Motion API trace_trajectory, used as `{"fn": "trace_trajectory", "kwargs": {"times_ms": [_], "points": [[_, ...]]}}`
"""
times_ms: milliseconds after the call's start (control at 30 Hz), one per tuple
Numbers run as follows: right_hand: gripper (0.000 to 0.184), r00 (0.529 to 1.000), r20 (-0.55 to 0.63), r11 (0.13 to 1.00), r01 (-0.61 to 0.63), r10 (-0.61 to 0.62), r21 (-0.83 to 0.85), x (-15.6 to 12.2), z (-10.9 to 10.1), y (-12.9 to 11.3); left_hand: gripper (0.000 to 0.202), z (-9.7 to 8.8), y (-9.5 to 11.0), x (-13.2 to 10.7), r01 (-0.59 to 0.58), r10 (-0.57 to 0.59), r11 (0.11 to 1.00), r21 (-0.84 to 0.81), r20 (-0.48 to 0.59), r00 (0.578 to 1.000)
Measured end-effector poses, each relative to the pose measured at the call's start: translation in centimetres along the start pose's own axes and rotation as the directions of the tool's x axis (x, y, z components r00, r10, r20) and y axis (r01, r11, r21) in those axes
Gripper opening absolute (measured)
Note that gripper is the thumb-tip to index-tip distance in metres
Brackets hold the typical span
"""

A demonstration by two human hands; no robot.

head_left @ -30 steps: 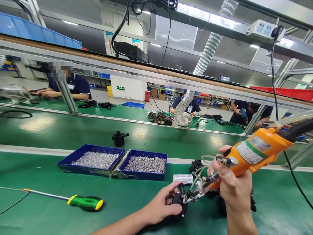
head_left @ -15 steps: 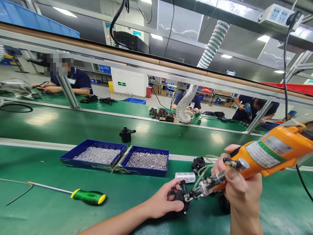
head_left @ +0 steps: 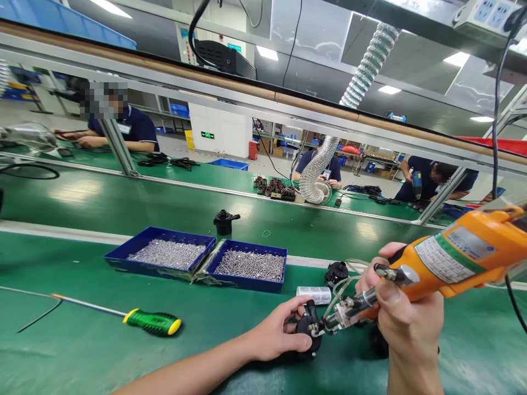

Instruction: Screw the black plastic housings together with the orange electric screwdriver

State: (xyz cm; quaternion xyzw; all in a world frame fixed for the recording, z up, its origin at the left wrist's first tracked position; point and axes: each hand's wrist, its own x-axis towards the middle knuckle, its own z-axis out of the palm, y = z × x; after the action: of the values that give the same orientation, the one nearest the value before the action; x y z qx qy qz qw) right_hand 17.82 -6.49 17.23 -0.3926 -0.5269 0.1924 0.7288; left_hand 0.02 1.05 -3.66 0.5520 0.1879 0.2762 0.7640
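The left hand [head_left: 278, 336] rests on the green worktop [head_left: 82, 362] near the lower middle of the view, its grip curled round a small black plastic part [head_left: 308, 336], with fingers and thumb closed on its left side and holding it down on the mat. The right hand [head_left: 405, 318] has its grip wrapped fully round the handle of an orange electric screwdriver [head_left: 436, 266], which slants down to the left so that its metal nose [head_left: 329, 325] touches the top of the black part. Thin clear tubing loops beside the nose. Just behind the part lies a small white cylinder [head_left: 315, 294], and beyond that another black part [head_left: 336, 272]. Further left on the worktop stand two blue trays [head_left: 197, 258] side by side, both filled with silver screws. A green and yellow hand screwdriver [head_left: 152, 322] lies well to the left, its shaft pointing away to the left. A black part [head_left: 224, 221] stands alone on the belt behind the trays. Across the line other people sit at their own stations, and a ribbed silver hose [head_left: 362, 77] hangs from above
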Motion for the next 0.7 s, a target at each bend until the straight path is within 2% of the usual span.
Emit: {"fn": "trace_trajectory", "kwargs": {"times_ms": [167, 267, 400, 500, 600, 633, 700], "points": [[0.035, 0.999, -0.014, 0.995, 0.027, -0.028, -0.093, 0.4, 2.5, 0.0, 0.094, 0.3, 0.4, -0.1, -0.024, 0.024, 1.0, -0.005, 0.018, 1.0], [0.03, 0.997, -0.012, 0.987, 0.07, -0.072, -0.144, 0.4, 3.0, 0.2, 0.093, 0.5, 0.7, 0.0, -0.025, 0.024, 1.0, 0.007, 0.02, 1.0], [0.031, 0.998, 0.034, 0.983, 0.06, -0.054, -0.174, 0.2, 2.8, 0.6, 0.093, 0.6, 1.1, 0.1, -0.039, 0.038, 0.999, 0.011, 0.029, 0.999], [0.032, 1.0, -0.016, 0.985, 0.021, -0.024, -0.172, 0.3, 2.6, 1.0, 0.091, 0.6, 1.1, 0.1, -0.06, 0.059, 0.998, 0.013, 0.041, 0.997], [0.037, 1.0, -0.013, 0.987, -0.03, 0.028, -0.161, 0.6, 2.1, 1.2, 0.09, 0.7, 0.2, -0.2, -0.104, 0.104, 0.994, 0.021, 0.014, 0.994], [0.039, 0.999, -0.013, 0.987, -0.048, 0.046, -0.156, 0.7, 1.7, 1.2, 0.094, 0.6, -0.4, -0.2, -0.133, 0.133, 0.99, 0.039, -0.004, 0.991], [0.044, 0.996, -0.067, 0.987, -0.068, 0.059, -0.142, 0.9, 0.4, 0.8, 0.116, 0.2, -1.8, -0.1, -0.201, 0.202, 0.972, 0.117, 0.005, 0.979]]}}
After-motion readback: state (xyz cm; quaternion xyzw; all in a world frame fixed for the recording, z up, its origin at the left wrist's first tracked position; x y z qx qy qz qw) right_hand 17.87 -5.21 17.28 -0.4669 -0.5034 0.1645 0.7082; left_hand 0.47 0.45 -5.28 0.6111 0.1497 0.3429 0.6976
